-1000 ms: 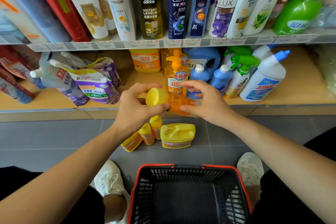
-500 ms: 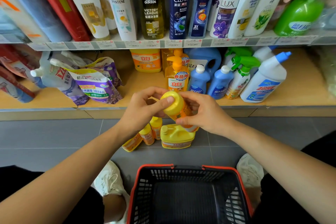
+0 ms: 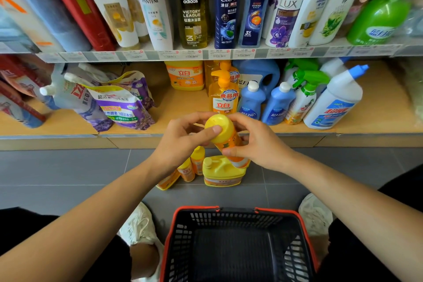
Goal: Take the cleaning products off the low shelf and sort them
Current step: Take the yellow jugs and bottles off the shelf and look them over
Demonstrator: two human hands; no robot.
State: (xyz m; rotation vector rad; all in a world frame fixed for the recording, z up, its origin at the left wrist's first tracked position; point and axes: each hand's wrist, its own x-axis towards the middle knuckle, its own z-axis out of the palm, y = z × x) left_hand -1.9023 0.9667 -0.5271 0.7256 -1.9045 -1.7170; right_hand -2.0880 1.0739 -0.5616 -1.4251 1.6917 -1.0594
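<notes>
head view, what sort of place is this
Most likely a shop aisle, in a supermarket or convenience store: price tags run along the shelf edge, branded shampoo bottles stand in rows above, and a red-rimmed shopping basket sits on the floor.

Bare wood on the low shelf [image 3: 180,107] opens between the refill pouches [image 3: 119,107] and the pump bottle [image 3: 223,96]; I can reach in there. Right of the pump bottle, the blue bottles [image 3: 251,101], spray bottle [image 3: 304,91] and white bottle [image 3: 336,103] stand close-packed. Past the white bottle the wood lies bare too. The upper shelf edge [image 3: 206,54] caps my reach from above. Below the yellow-capped bottle [image 3: 225,135] gripped by my left hand [image 3: 180,142] and right hand [image 3: 258,144], a yellow jug [image 3: 223,170] and small bottles [image 3: 194,162] crowd the floor [image 3: 68,167]. Grey tiles lie open on either side. The basket [image 3: 196,208] sits between my shoes, mouth up.
</notes>
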